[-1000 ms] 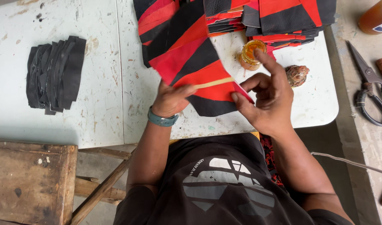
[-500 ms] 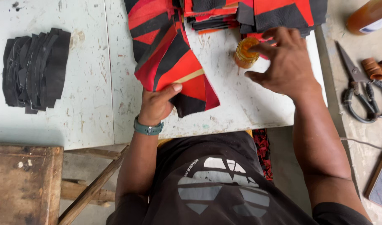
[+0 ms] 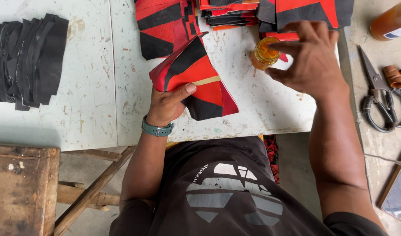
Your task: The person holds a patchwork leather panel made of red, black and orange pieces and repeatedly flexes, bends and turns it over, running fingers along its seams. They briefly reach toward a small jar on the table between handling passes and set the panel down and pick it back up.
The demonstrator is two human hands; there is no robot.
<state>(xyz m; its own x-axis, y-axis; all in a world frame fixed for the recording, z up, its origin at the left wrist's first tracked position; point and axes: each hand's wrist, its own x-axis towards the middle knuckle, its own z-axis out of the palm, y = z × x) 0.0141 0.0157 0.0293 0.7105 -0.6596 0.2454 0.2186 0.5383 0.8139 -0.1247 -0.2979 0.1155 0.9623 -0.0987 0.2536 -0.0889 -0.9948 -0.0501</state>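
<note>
Right hand (image 3: 312, 59) now lifted over amber jar (image 3: 265, 52), left hand (image 3: 165, 105) gripping red-black piece (image 3: 196, 76).

Red-and-black patchwork piece (image 3: 196, 78), amber jar (image 3: 265, 53), black stack (image 3: 27, 59)

Red-and-black leather panel (image 3: 196, 81), centre of frame: smooth, slight sheen, one tan strip across it. Black leather cut pieces (image 3: 27, 59), upper left: matt, dull. Table top (image 3: 91, 109): white painted surface, chipped, scuffed and stained. Small jar (image 3: 265, 53), upper right of centre: clear, glossy, amber contents. Scissors (image 3: 380, 100), right edge: bare grey metal blades, dark wrapped handles. Wooden stool (image 3: 21, 188), lower left: rough, worn, unpainted.
</note>
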